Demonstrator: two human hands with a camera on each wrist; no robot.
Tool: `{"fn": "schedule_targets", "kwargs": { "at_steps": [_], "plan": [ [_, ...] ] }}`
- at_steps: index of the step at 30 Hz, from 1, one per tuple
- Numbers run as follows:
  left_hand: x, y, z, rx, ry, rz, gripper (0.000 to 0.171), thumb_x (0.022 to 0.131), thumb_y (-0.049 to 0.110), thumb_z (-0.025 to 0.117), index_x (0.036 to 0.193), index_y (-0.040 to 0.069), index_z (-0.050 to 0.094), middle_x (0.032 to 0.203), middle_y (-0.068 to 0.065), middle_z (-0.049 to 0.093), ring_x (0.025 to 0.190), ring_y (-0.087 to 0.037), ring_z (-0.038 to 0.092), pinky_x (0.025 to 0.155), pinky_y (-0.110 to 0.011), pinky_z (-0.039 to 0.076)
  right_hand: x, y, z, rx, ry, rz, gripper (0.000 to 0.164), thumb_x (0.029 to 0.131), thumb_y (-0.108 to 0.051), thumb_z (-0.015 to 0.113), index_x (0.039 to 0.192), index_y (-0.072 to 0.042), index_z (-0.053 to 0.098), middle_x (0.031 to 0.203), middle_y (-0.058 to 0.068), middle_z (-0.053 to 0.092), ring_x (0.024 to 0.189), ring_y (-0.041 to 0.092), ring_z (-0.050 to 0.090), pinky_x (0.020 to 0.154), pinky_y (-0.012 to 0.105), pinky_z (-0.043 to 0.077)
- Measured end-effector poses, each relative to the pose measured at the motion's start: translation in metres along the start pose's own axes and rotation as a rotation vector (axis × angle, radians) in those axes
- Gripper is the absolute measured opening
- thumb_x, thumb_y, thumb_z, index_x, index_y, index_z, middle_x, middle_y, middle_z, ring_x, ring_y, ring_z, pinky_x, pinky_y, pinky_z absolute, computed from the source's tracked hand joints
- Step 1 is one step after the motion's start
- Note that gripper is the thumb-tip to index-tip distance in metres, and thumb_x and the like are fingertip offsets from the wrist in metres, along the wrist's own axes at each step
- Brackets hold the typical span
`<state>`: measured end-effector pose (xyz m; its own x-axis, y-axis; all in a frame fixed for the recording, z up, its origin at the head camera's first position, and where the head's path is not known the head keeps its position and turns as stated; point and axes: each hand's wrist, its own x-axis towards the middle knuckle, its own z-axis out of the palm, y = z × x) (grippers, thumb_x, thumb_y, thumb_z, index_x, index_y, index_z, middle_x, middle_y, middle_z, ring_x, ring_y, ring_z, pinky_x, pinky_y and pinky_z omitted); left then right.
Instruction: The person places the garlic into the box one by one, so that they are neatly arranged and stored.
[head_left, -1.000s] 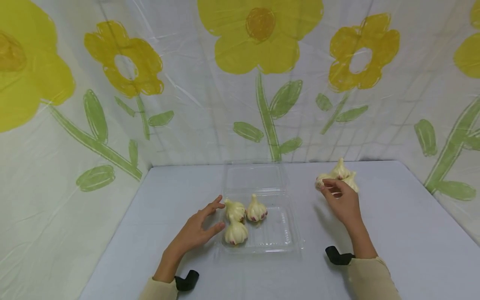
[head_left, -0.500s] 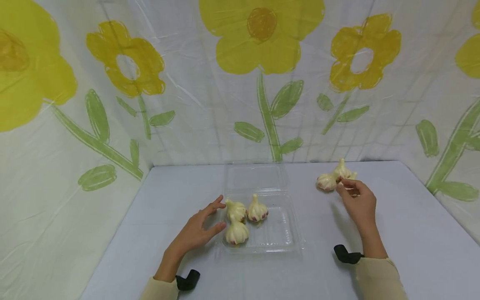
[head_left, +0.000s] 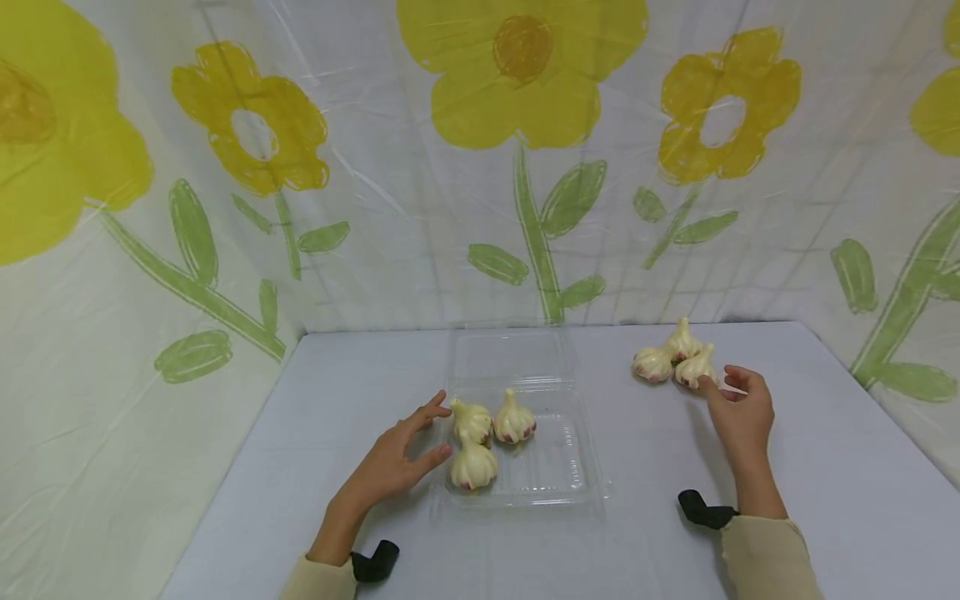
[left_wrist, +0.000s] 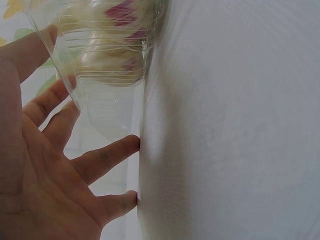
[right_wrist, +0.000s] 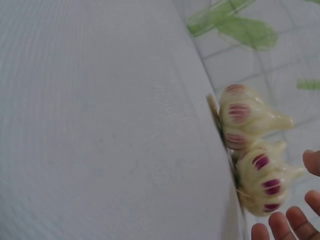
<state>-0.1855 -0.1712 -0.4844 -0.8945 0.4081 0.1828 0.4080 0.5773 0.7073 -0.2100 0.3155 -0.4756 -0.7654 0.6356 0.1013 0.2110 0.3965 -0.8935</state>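
An open clear plastic clamshell box (head_left: 551,458) lies in the middle of the table, with three garlic bulbs (head_left: 474,467) in its left half. My left hand (head_left: 393,454) is spread at the box's left side. In the left wrist view, some of its fingertips (left_wrist: 70,82) meet the rim and others reach down to the tabletop. Three more garlic bulbs (head_left: 652,365) sit clustered at the back right. Just right of the nearest bulb (head_left: 696,369) is my right hand (head_left: 742,412), fingers loosely bent, holding nothing. Whether its fingertips (right_wrist: 280,225) touch that bulb, I cannot tell.
The box's lid (head_left: 510,354) is folded back toward the wall. A white sheet with yellow flowers (head_left: 522,75) hangs behind the white table (head_left: 360,367). A black camera mount (head_left: 375,562) sits on each wrist.
My right hand has drawn away to the right, from the leftmost bulb of the back cluster past the nearest one, which now shows fully. The left hand and the box have stayed put.
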Motion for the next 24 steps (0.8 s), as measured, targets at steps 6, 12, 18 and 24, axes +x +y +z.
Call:
{"fn": "schedule_targets", "kwargs": {
  "at_steps": [6,12,18,24],
  "plan": [
    [0.001,0.001,0.000,-0.005,-0.002,0.000,0.052,0.098,0.041,0.067,0.146,0.027,0.052,0.167,0.011,0.031,0.135,-0.037,0.057,0.117,-0.076,0.020,0.002,0.008,0.001,-0.002,-0.054,0.049,0.059,0.096,-0.036,0.067,0.143,-0.005,0.051,0.127,0.008,0.055,0.086,-0.004,0.047,0.067,0.008,0.041],
    [0.001,0.002,0.000,-0.011,-0.009,0.002,0.051,0.097,0.041,0.068,0.144,0.026,0.053,0.167,0.009,0.031,0.136,-0.037,0.057,0.117,-0.076,0.019,-0.001,0.013,0.001,-0.008,-0.110,0.064,0.066,0.097,-0.040,0.065,0.150,-0.007,0.045,0.143,0.015,0.051,0.101,0.007,0.051,0.072,0.012,0.040],
    [0.000,0.002,0.000,0.001,-0.009,-0.002,0.050,0.097,0.041,0.067,0.144,0.027,0.053,0.167,0.011,0.031,0.135,-0.035,0.058,0.118,-0.074,0.021,-0.001,0.015,-0.001,-0.037,-0.141,0.060,0.073,0.098,-0.042,0.064,0.154,-0.004,0.039,0.150,0.024,0.045,0.118,0.027,0.053,0.075,0.018,0.041],
    [0.000,0.003,-0.001,0.004,-0.003,0.002,0.050,0.098,0.042,0.067,0.143,0.026,0.053,0.167,0.011,0.031,0.134,-0.035,0.058,0.117,-0.075,0.022,0.001,0.015,-0.003,-0.048,-0.177,0.053,0.073,0.097,-0.044,0.063,0.156,-0.007,0.038,0.151,0.023,0.045,0.124,0.030,0.053,0.074,0.016,0.040]
  ]
}}
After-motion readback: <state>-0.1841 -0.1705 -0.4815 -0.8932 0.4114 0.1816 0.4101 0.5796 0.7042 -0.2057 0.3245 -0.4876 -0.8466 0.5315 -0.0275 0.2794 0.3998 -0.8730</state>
